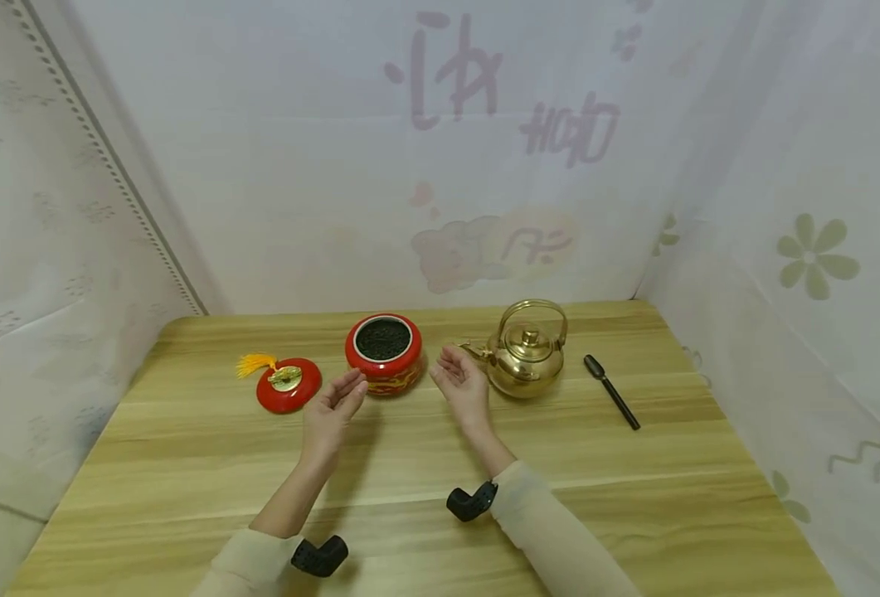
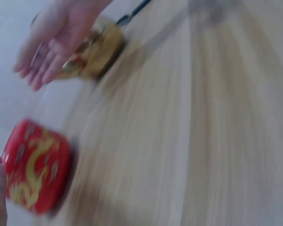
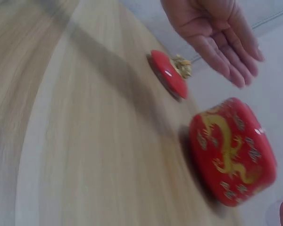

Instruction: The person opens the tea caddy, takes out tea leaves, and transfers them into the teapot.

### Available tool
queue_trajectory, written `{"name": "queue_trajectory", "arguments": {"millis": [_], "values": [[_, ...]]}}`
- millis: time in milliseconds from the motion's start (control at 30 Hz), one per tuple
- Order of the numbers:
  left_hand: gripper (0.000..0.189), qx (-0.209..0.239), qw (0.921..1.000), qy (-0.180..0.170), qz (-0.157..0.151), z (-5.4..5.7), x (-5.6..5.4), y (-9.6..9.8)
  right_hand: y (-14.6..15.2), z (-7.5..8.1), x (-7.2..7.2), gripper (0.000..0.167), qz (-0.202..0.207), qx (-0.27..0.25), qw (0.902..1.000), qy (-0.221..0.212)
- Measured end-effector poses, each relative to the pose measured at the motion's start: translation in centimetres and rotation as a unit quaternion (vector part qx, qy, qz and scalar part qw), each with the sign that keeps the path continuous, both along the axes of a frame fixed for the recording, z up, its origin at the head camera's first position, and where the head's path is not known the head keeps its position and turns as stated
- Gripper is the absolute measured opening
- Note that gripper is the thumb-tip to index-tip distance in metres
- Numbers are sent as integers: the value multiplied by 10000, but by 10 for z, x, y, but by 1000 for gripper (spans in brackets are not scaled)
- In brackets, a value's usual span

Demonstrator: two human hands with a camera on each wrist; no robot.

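Note:
A red jar [image 1: 386, 380] with a golden dragon pattern stands uncovered, filled with dark, loose tea-like leaves [image 1: 383, 338]. Just in front of its left side is my left hand [image 1: 329, 412], raised with relaxed fingers and holding nothing. My right hand [image 1: 464, 388] hovers to the right of the jar, near the spout of a brass teapot [image 1: 527, 365]; its fingers are loosely bent around nothing. In the right wrist view the jar [image 3: 231, 153] appears below the left hand [image 3: 221, 40], with a gap between them.
A red lid [image 1: 289, 400] with a gold knob and yellow tassel [image 1: 256, 364] lies on the table at left. At right lies a dark scoop [image 1: 613, 393] with a long handle. The wooden table [image 1: 425, 514] meets pale cloth walls at the back and sides.

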State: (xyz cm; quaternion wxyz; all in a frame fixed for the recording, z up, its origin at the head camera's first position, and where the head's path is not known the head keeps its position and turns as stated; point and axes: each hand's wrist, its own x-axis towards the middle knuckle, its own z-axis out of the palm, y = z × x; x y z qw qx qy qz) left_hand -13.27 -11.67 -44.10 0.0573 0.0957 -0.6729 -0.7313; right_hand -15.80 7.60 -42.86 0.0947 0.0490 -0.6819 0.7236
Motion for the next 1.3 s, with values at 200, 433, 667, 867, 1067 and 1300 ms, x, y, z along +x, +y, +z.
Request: {"name": "queue_trajectory", "arguments": {"millis": [200, 433, 667, 867, 1067, 1300], "values": [[38, -194, 9987, 63, 478, -1, -1, -38, -14, -8, -4, 53, 307, -70, 9991, -275], [39, -274, 9929, 74, 1156, -8, -7, -76, -24, -25, -18, 64, 583, 46, 9963, -630], [44, -361, 9883, -48, 1483, -10, -18, -104, -29, -50, -38, 71, 465, 315, 9965, -624], [44, -940, 9838, -171, 1520, -13, -27, -116, -31, -53, -47, 75, 684, 48, 9968, -418], [45, -1464, 9805, -151, 1299, -15, -33, -123, -30, -59, -56, 81, 868, 137, 9953, -416], [47, -1704, 9799, -303, 995, -17, -35, -131, -31, -61, -57, 87, 1047, 288, 9931, -439]]}}
